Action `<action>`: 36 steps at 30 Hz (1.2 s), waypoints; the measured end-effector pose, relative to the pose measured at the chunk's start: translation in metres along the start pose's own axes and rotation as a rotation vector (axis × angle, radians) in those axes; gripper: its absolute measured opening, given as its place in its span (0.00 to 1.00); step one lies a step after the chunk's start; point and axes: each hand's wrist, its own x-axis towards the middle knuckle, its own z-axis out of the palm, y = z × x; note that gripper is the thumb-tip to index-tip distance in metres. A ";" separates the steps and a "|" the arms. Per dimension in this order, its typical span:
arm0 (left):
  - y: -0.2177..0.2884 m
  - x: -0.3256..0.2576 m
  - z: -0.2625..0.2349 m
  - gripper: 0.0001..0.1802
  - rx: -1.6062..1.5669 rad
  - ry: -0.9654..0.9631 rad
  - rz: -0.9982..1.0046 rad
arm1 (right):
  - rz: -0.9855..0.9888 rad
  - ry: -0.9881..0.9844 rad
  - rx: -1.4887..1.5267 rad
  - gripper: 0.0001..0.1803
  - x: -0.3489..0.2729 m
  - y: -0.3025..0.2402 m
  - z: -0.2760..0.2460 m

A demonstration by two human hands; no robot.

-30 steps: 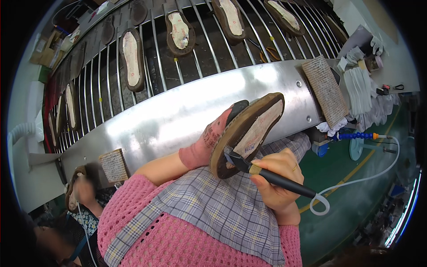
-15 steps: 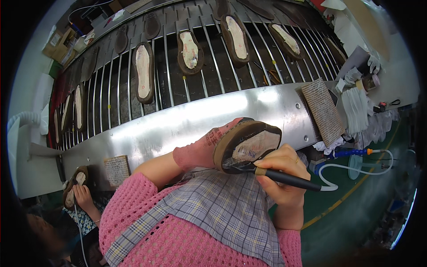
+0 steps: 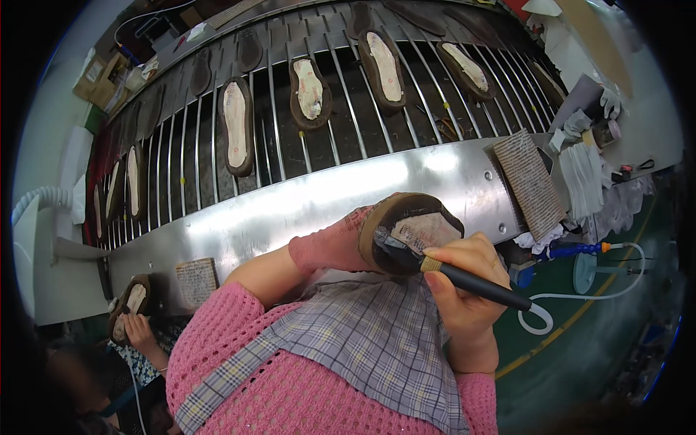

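My left hand (image 3: 335, 243), in a pink glove, holds a brown shoe sole (image 3: 407, 230) up on edge in front of me, its pale inner face toward me. My right hand (image 3: 466, 286) grips a black-handled brush (image 3: 464, 280) whose bristles touch the sole's lower edge. Both hands are over my checked apron, just in front of a steel conveyor rim (image 3: 304, 206).
Several brown soles (image 3: 237, 123) with pale insides lie on the conveyor's metal bars (image 3: 348, 94). A ribbed board (image 3: 531, 181) leans at the right, with white cloths (image 3: 583, 174) and a blue tool (image 3: 573, 250) beside it. At lower left another person's hand (image 3: 138, 326) holds a sole.
The sole has turned from a long slanted view to a more end-on view and dropped slightly. My right hand with the brush stays at its lower edge.
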 end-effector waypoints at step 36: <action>-0.024 0.064 -0.003 0.30 -0.495 0.106 -0.084 | -0.307 0.385 -0.802 0.17 0.011 0.053 -0.039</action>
